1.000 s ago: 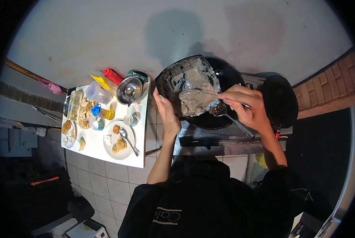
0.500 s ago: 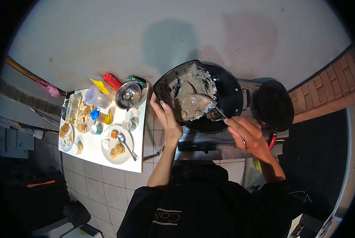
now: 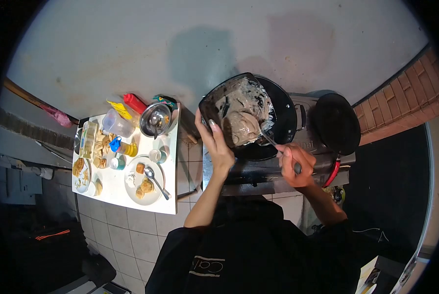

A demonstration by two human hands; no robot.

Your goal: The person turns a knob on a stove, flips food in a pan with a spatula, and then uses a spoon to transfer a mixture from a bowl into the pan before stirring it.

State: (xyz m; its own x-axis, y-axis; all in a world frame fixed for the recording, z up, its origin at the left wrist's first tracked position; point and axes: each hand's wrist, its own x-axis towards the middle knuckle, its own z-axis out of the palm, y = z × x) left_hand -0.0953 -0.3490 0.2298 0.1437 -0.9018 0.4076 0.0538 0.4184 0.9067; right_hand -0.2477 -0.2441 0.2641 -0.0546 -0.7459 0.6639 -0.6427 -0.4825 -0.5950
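My left hand [image 3: 217, 144] grips the near left side of a black square bowl [image 3: 210, 109], which is tilted over a black wok [image 3: 286, 110]. Inside the bowl is a thick greyish-beige batter [image 3: 241, 128], smeared up the walls. My right hand [image 3: 298, 164] is closed round the grey handle of a metal spoon [image 3: 270, 138]. The spoon's head is sunk in the batter at the bowl's right edge, so its shape is hidden. Beneath the bowl, the wok rests on the stove [image 3: 305, 137].
At the right of the stove lies a black frying pan [image 3: 336, 122] with a red handle. On the left, a white table [image 3: 131, 207] carries a plate [image 3: 157, 196] with food and a spoon, a steel bowl [image 3: 146, 128], a red bottle [image 3: 134, 103] and a blue-capped bottle [image 3: 124, 146]. A wall rises behind.
The bowl and my left hand have shifted slightly right. My right hand has turned and moved a little, and the batter is now heaped into a mound near the spoon.
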